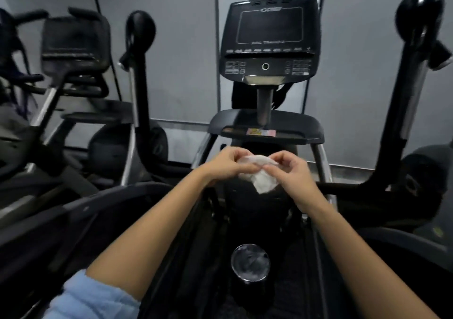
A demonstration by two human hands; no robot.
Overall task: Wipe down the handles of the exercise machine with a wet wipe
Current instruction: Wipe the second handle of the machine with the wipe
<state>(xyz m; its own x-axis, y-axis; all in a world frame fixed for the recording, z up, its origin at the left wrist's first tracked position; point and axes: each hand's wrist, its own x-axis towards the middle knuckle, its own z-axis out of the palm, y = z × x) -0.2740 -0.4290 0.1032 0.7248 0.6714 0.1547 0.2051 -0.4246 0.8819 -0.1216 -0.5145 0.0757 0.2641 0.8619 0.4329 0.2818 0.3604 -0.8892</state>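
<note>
A white wet wipe (pixel 263 180) hangs crumpled between both hands in front of the machine's black console (pixel 269 36). My left hand (pixel 226 163) pinches its upper left edge and my right hand (pixel 293 171) pinches its upper right edge. The machine's left handle (pixel 138 56), a black upright bar with a rounded top, stands at the left of the console. Its right handle (pixel 414 56) rises at the far right, thicker and closer to me. Neither hand touches a handle.
A dark tray (pixel 267 132) with a small coloured packet sits below the console. A black cup with a shiny lid (pixel 250 262) stands low between my forearms. Another exercise machine (pixel 73 49) stands at the left. A grey wall runs behind.
</note>
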